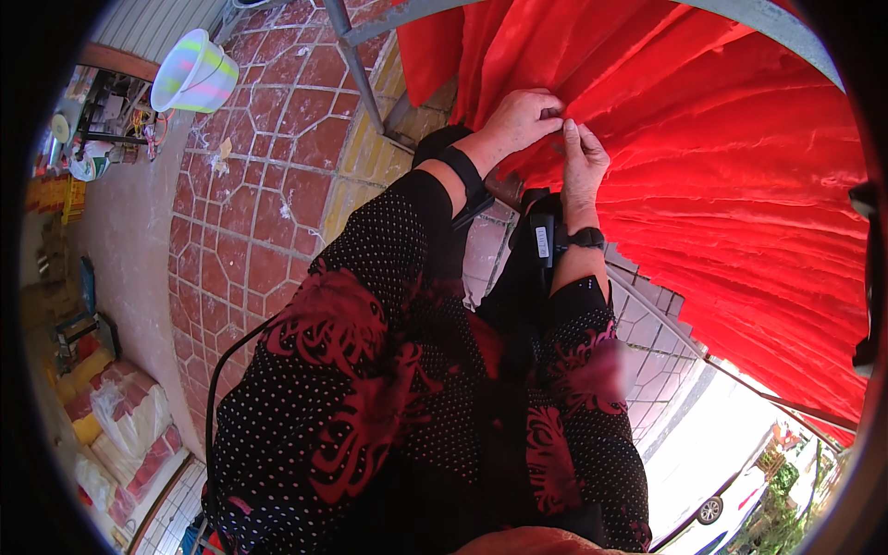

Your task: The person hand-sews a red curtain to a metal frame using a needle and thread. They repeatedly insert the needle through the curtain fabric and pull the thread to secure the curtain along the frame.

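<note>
Pleated red cloth [712,176] fills the upper right of the frame, its folds fanning outward from near the upper centre. Reddish-brown tiled floor [305,199] occupies the upper left, crossed by pale joints. A grey metal frame [359,69] borders the cloth above and at left. Far upper left: a translucent plastic bucket [211,81]. Upper centre: left hand [525,120] and right hand [583,168], just beside each other, fingertips pinched together at the cloth; whether they grip a fold cannot be told.

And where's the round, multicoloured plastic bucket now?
In the head view, the multicoloured plastic bucket is at the upper left, near the grey corrugated panel and beside the red floor tiles, well left of the person's left hand.
</note>
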A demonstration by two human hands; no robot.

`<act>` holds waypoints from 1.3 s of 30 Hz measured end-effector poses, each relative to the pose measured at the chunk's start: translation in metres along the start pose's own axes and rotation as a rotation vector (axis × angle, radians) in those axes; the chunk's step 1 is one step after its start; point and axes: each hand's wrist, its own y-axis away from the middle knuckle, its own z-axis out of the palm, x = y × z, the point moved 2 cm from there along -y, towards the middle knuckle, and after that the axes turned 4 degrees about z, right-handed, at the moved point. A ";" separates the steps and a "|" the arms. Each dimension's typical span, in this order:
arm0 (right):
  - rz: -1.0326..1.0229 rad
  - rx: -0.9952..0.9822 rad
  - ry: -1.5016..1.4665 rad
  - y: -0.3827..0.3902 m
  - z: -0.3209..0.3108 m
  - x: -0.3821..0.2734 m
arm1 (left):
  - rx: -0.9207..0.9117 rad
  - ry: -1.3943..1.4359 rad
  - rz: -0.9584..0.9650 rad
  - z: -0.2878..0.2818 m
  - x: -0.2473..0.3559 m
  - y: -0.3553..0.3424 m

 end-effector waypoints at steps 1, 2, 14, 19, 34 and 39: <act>0.014 0.013 -0.023 0.001 0.000 -0.001 | -0.033 -0.002 0.003 0.000 -0.002 0.000; 0.026 0.026 -0.047 0.001 0.000 -0.001 | -0.025 0.003 -0.003 0.000 -0.003 0.000; 0.065 -0.001 -0.023 -0.002 -0.006 0.001 | 0.032 0.068 -0.187 -0.008 -0.015 -0.002; 0.010 0.070 -0.088 -0.003 -0.007 0.002 | 0.180 -0.073 -0.263 -0.024 -0.031 -0.002; -0.093 0.266 -0.145 -0.005 -0.023 0.002 | 0.505 -0.006 -0.380 -0.040 -0.057 0.001; -0.170 0.181 -0.048 -0.007 -0.023 0.006 | 0.546 -0.114 -0.211 -0.045 -0.022 -0.003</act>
